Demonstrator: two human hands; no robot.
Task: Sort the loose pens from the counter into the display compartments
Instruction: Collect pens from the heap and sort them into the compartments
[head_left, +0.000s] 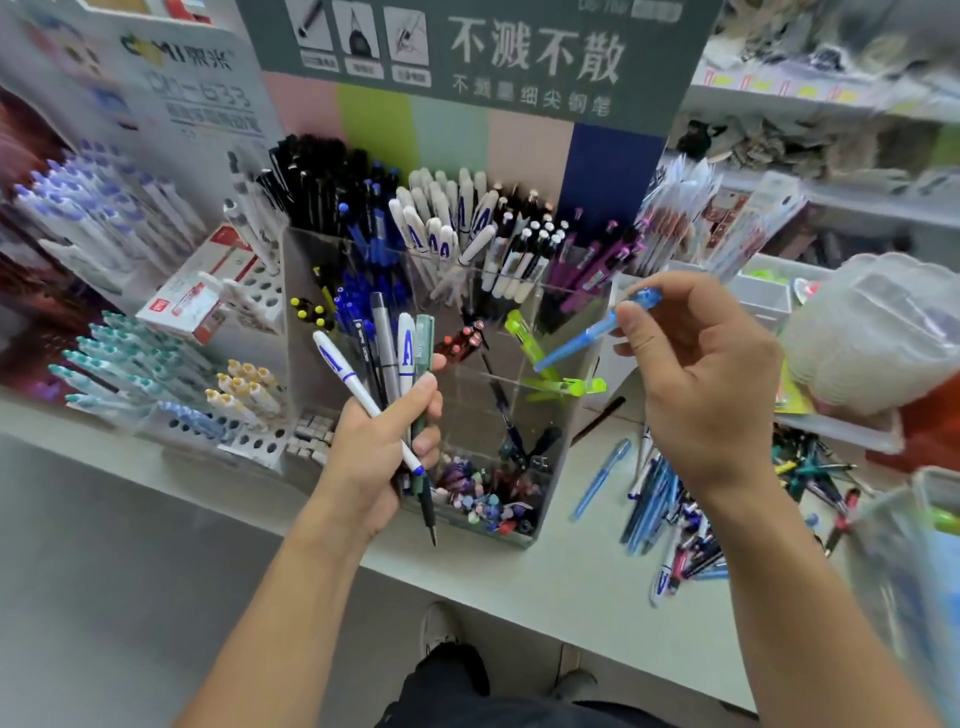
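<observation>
My left hand (382, 447) grasps a bundle of slim plastic pens (387, 358) before the clear acrylic display (519, 395). My right hand (698, 384), at 3 o'clock, pinches a translucent blue pen (587, 340). Loose pens (670, 514) lie on the smooth white counter (545, 582) at 5 o'clock.

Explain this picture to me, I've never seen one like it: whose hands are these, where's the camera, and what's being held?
No machine here: these are a person's two bare hands, seen by one wide-angle camera worn on their head, looking down. The left hand grips a bunch of mixed pens. The right hand pinches a single light blue pen above the clear display box, whose compartments hold pens sorted by kind. More loose pens lie in a pile on the pale counter to the right, waiting to be sorted.
</observation>
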